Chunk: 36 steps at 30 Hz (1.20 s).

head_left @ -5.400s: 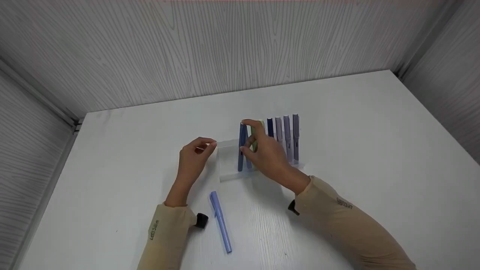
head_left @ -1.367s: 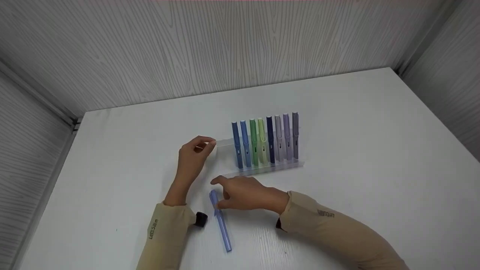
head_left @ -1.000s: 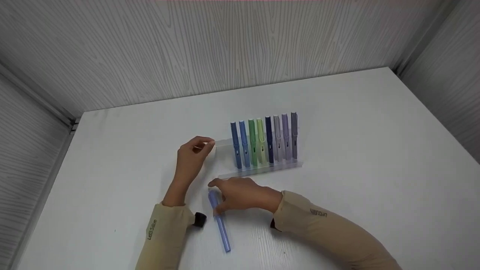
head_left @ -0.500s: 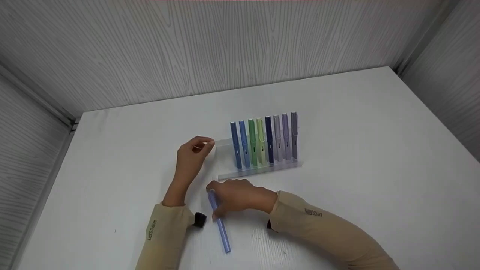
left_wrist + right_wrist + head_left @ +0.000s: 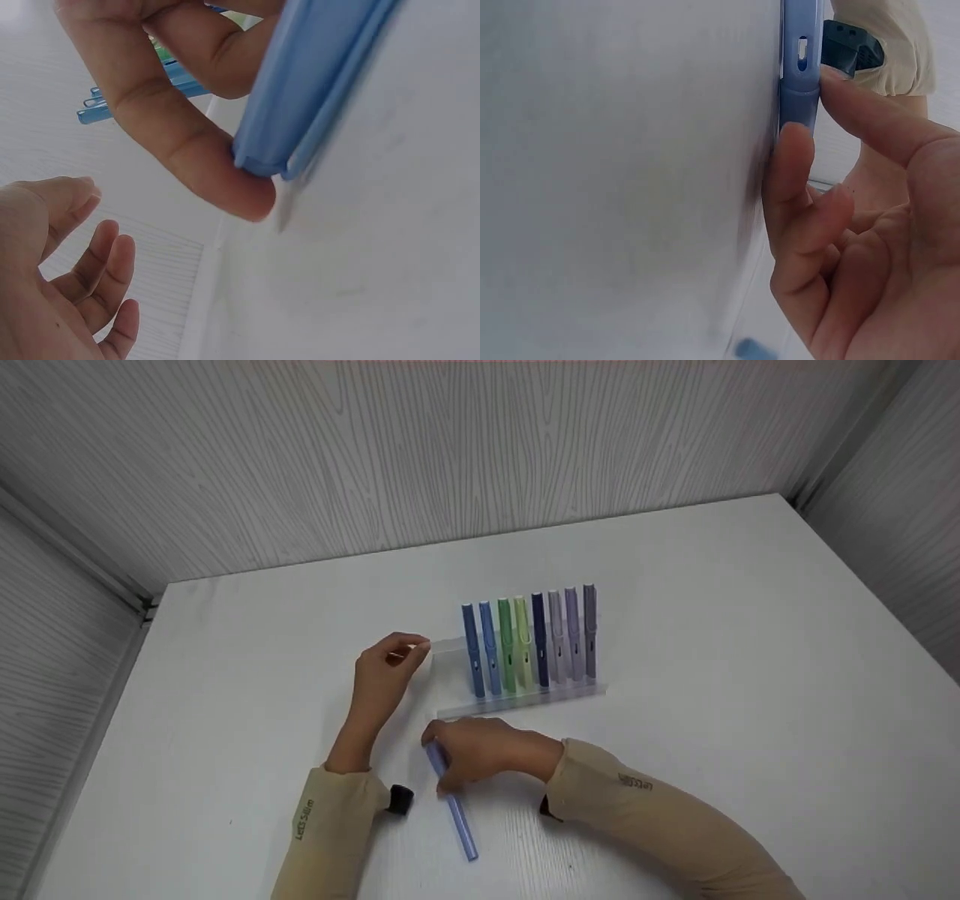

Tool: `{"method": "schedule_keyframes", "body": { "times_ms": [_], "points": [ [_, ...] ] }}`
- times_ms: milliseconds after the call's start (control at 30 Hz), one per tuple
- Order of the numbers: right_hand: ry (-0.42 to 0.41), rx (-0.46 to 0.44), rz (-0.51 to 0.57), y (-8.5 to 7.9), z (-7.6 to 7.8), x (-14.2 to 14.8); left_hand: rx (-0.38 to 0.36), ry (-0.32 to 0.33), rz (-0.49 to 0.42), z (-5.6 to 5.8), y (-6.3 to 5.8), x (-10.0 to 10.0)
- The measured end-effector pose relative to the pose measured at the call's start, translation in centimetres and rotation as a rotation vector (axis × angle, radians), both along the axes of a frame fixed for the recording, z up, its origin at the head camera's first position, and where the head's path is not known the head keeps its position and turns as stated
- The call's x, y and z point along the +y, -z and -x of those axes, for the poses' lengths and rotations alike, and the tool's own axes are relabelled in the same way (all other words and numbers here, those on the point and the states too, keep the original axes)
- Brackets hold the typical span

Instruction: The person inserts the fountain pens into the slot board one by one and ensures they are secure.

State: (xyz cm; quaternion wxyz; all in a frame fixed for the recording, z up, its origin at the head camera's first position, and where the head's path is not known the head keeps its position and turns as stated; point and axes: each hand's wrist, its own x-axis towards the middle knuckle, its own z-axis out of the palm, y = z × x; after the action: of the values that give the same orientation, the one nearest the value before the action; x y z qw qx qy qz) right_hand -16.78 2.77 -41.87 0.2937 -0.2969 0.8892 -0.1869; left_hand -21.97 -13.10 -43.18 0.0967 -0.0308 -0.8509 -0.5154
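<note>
My right hand (image 5: 480, 750) grips a periwinkle-blue capped pen (image 5: 461, 829) near its cap end, in front of the rack. In the right wrist view, the thumb presses one side of the pen (image 5: 802, 45) and a fingertip lies over the other part. The left wrist view has the pen's cap (image 5: 307, 82) up close, with a right finger under its end. My left hand (image 5: 386, 667) pinches the back left corner of a clear pen rack (image 5: 517, 701). Several pens (image 5: 525, 645) stand in a row in that rack, blue, green, yellow-green, navy and purple ones.
The rack's left end holds no pens beside the leftmost blue pen (image 5: 473, 652). A black wrist camera (image 5: 401, 800) sits under the left sleeve. The white table (image 5: 712, 622) runs back to a wood-grain panel (image 5: 480, 457).
A dark blue pen now stands at the rack's left end. My right hand has come down and forward-left to the loose pen and gripped it. That pen's lower end has swung right.
</note>
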Motion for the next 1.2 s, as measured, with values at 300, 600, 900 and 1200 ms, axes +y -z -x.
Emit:
{"method": "schedule_keyframes", "body": {
  "times_ms": [300, 600, 900, 1200],
  "points": [
    [0.020, -0.104, 0.082, -0.2, 0.2, 0.7, -0.012, -0.008, 0.003, 0.0, 0.2, 0.0],
    [0.025, -0.123, 0.156, -0.1, 0.5, 1.4, -0.038, -0.007, 0.011, -0.1, -0.2, 0.1],
    [-0.024, -0.103, 0.146, 0.0, 0.3, 1.9, -0.031, -0.007, 0.016, -0.1, 0.1, 0.0],
    [0.014, -0.163, 0.244, -0.9, 0.5, 2.9, -0.031, -0.009, 0.014, 0.0, -0.1, 0.0]
  ]
}}
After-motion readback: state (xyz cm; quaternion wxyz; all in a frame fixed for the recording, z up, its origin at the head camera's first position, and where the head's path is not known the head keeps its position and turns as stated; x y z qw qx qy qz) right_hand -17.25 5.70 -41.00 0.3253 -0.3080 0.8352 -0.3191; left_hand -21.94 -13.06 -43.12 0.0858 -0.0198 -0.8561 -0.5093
